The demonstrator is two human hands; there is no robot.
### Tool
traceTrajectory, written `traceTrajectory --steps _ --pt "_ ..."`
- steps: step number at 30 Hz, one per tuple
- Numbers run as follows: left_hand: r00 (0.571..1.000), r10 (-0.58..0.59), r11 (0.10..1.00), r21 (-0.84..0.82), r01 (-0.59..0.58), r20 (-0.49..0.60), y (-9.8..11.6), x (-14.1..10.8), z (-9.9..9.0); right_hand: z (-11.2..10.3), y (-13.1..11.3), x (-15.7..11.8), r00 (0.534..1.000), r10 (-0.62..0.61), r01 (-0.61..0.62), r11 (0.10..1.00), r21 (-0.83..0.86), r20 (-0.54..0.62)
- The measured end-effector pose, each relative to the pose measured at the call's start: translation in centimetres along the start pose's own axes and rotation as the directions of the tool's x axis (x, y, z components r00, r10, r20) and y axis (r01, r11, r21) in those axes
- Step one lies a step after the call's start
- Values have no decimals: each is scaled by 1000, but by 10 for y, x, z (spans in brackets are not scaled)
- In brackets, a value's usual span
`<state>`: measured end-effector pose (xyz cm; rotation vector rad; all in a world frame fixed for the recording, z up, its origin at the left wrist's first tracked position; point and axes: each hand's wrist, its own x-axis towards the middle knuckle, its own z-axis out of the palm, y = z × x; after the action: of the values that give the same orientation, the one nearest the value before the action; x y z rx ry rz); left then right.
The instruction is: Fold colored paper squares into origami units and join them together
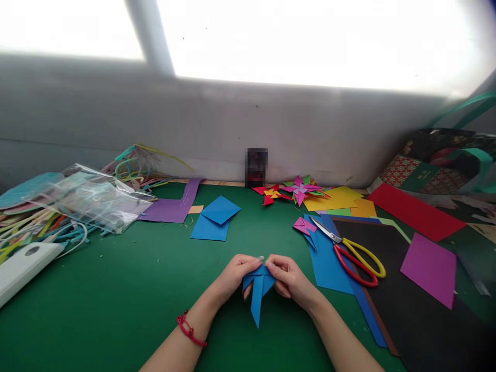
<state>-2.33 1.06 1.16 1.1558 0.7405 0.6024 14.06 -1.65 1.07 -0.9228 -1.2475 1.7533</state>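
Note:
A piece of folded blue paper (258, 289) is held between both hands above the green table, with a long pointed strip hanging down from it. My left hand (241, 274) pinches its left corner, thumb on top and fingers partly hidden behind. On the right corner, my right hand (287, 276) is closed in the same way. Beyond the hands lie two blue paper squares (220, 210), one overlapping the other. A small folded pink and blue paper piece (305, 226) rests to the right, near the scissors (349, 253) with red and yellow handles.
Finished paper flowers (299, 190) lie by the wall. Coloured sheets and a black sheet (418, 289) cover the right side, with a patterned bag (430, 165) behind. On the left are a clear plastic bag (112, 201), pipe cleaners, purple paper (166, 209) and a white device (29, 268).

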Motion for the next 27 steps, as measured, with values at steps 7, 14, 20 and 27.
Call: traceTrajectory --steps 7,14,20,27 --pt "999 -12 1000 -23 11 -45 4 -1 -1 4 -1 0 999 -4 -1 996 88 51" --pt "999 26 997 74 -23 -37 6 -1 1 0 2 2 1000 -18 16 988 155 13" --pt "1000 1 990 138 0 -5 5 -1 -1 1 4 1 1000 -8 7 991 134 2" --pt "1000 -14 993 114 10 27 5 -1 -4 2 2 0 999 15 -17 998 57 43"
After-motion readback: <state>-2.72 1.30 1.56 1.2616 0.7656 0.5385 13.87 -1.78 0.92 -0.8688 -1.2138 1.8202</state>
